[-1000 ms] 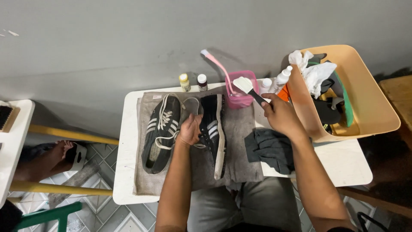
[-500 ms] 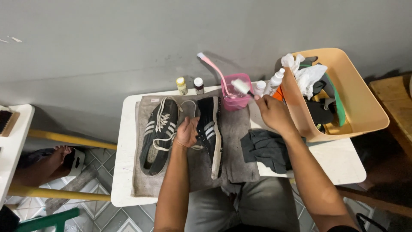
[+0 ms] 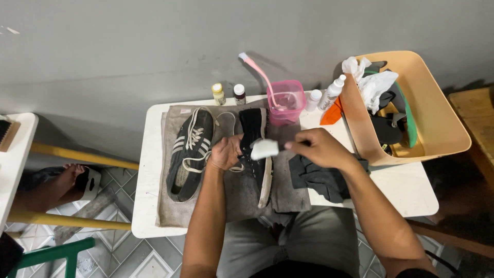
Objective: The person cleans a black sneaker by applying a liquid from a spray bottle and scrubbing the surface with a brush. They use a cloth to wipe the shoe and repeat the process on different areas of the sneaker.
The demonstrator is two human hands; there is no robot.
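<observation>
On towel (image 3: 288, 195), left hand (image 3: 225, 153) steadying black shoe (image 3: 256, 149), right hand (image 3: 318, 148) holding white brush (image 3: 264, 149)

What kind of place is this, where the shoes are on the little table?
It looks like a small shoe-cleaning spot, maybe at someone's home. A black striped shoe lies on a grey cloth on a white table by a grey wall, with a pink tub holding a brush and small bottles nearby.
</observation>
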